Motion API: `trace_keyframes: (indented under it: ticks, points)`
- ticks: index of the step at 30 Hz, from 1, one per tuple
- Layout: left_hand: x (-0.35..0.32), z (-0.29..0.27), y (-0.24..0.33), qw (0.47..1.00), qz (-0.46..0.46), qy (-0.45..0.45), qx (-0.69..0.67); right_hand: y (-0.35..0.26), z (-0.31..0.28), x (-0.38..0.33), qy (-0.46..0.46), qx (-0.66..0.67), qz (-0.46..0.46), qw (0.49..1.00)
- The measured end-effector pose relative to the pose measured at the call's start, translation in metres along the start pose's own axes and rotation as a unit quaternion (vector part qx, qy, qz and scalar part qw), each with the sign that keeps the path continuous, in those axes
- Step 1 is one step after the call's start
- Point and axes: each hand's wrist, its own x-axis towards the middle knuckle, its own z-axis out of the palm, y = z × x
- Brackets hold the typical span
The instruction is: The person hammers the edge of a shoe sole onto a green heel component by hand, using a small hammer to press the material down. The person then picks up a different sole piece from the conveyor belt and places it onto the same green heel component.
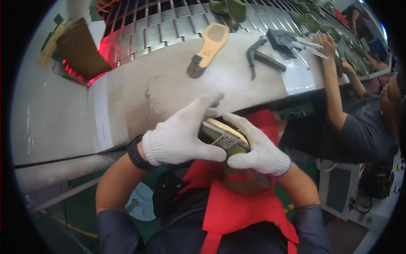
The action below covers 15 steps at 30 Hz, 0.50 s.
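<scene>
I hold an olive-green shoe with both hands in front of my red apron. Its pale yellow sole edge faces up and away, and a rough grey band crosses its side. My left hand, in a white knit glove, grips the shoe's left end with the thumb laid along the near side. From the right, my gloved right hand wraps round the other end, thumb in front and fingers behind. Parts of the shoe are hidden under both hands. A brown rounded part shows below, against the apron.
On the pale bench lie a tan shoe sole, a hammer and a dark box with metal tools. Beyond runs a slatted metal conveyor with green shoe parts. A co-worker sits close on my right, hands over the bench.
</scene>
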Motion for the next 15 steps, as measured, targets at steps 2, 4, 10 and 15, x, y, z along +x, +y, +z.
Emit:
trace_keyframes:
  ticks: [2, 4, 10, 15]
  points:
    - [0.011, 0.014, -0.007, 0.996, -0.025, -0.023, -0.086, 0.026, 0.000, -0.013, 0.044, 0.232, 0.030, 0.971]
    - [0.020, 0.031, -0.008, 0.958, -0.142, -0.020, -0.249, 0.043, -0.004, -0.030, 0.038, 0.353, 0.071, 0.932]
    - [0.031, 0.060, -0.017, 0.967, -0.144, -0.042, -0.204, 0.071, 0.011, -0.054, 0.090, 0.489, 0.037, 0.867]
    - [0.027, 0.066, -0.013, 0.982, -0.145, -0.054, -0.110, 0.089, 0.022, -0.056, 0.073, 0.553, 0.013, 0.830]
